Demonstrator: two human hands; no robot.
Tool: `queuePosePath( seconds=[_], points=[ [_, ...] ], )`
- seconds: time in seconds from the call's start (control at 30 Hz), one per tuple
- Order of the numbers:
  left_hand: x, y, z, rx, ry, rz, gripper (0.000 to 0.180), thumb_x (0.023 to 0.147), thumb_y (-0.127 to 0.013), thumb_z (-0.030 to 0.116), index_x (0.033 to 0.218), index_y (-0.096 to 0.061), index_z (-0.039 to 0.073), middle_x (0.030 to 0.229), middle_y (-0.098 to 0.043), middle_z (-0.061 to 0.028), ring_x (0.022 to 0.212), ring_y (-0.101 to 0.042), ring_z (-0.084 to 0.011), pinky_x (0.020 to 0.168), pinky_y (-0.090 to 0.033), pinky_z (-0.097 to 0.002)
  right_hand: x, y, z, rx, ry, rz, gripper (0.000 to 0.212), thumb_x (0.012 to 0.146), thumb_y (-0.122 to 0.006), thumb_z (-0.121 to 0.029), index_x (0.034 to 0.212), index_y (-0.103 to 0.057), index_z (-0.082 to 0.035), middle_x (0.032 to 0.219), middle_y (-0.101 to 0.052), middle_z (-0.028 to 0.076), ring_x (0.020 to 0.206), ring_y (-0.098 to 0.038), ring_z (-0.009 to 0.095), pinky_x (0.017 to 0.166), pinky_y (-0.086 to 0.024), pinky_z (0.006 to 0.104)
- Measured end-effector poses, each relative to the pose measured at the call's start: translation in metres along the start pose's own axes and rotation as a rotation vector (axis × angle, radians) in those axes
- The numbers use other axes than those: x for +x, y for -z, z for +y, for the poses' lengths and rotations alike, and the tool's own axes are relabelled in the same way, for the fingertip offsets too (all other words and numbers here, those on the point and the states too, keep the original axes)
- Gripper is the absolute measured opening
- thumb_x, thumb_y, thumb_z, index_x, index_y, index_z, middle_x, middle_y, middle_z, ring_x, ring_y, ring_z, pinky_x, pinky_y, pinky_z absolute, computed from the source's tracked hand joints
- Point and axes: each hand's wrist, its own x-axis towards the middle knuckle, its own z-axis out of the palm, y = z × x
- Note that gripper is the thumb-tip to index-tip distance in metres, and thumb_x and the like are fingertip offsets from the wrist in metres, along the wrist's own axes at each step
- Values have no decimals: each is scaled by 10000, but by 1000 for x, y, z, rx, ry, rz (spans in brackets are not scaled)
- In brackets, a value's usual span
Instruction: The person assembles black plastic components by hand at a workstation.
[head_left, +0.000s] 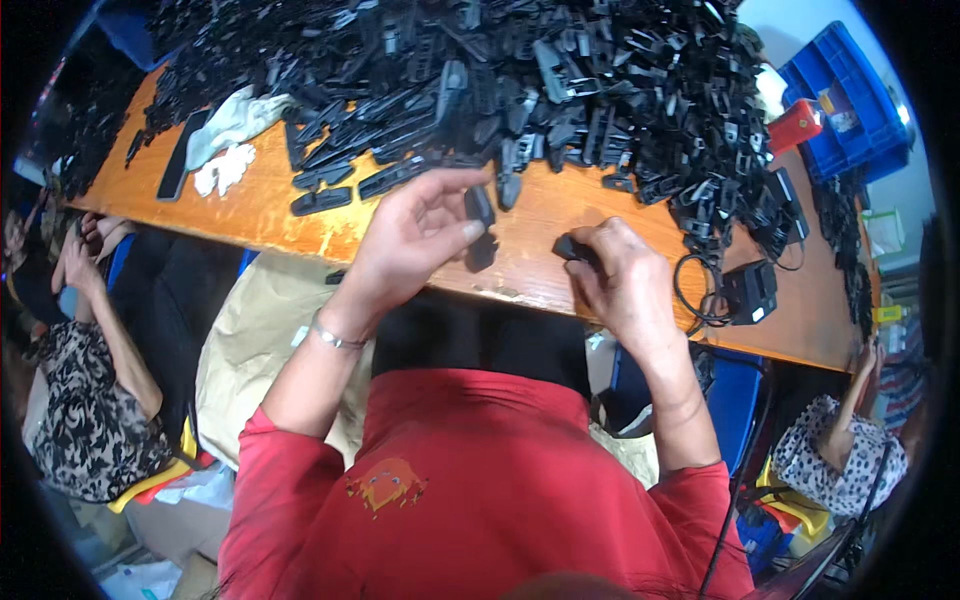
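My left hand (415, 232) is raised over the front edge of the wooden table, its thumb and index finger curled around a small black plastic piece (480, 205). Just below that piece a dark shape lies against the table; whether it is a second part or a shadow I cannot tell. To the right, my right hand (628, 272) pinches another small black plastic piece (573, 247) close to the tabletop. Beyond both hands spreads a large heap of black plastic clip-like parts (420, 110). A few loose ones, such as a flat black part (321, 201), lie at its near edge.
White gloves (237, 125) and a dark flat phone-like slab (183, 157) rest at the left. A black box with a cable (750, 292) sits at the right edge, below a blue crate (850, 100) and a red object (795, 127). People sit at both sides.
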Motion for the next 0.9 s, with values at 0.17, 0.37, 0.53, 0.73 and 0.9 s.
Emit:
queuePosePath(
  seconds=[0.17,0.37,0.53,0.73,0.9],
  points=[
    [-6,-6,0,210,45,109,272,994,-759,-31,1234,-639,18,1028,-652,15,846,-593,-38,729,-505,-227,-2,5,7,-183,-3,-102,268,859,-843,-115,1106,-760,-54,1027,-712,181,931,-743,418,804,-606,526],
    [-1,-6,0,1114,-353,99,195,878,-848,84,989,-695,34,852,-606,-93,737,-627,-249,659,-509,-385,7,10,1,-128,-27,-94,212,870,-875,-128,1034,-766,-51,982,-704,166,893,-737,411,754,-585,496],
    [-12,-8,8,1153,-324,185,230,848,-884,52,1042,-763,32,904,-654,-110,812,-678,-296,726,-539,-399,29,-18,-12,126,69,12,203,897,-861,-130,1075,-795,-58,992,-709,139,878,-733,403,757,-582,482],
    [-6,-12,-9,1172,-326,178,237,813,-909,38,1017,-789,25,934,-675,-103,875,-683,-306,762,-538,-400,36,-25,-5,141,109,5,185,892,-852,-90,1071,-813,-64,1003,-716,128,871,-735,404,752,-589,486],
    [-5,-6,-17,1074,-321,149,228,834,-862,-44,1047,-790,-1,941,-678,-125,876,-691,-282,761,-546,-372,42,-28,10,176,204,-3,219,855,-855,-73,1071,-821,-54,952,-682,122,860,-731,387,728,-573,482]
  ],
)
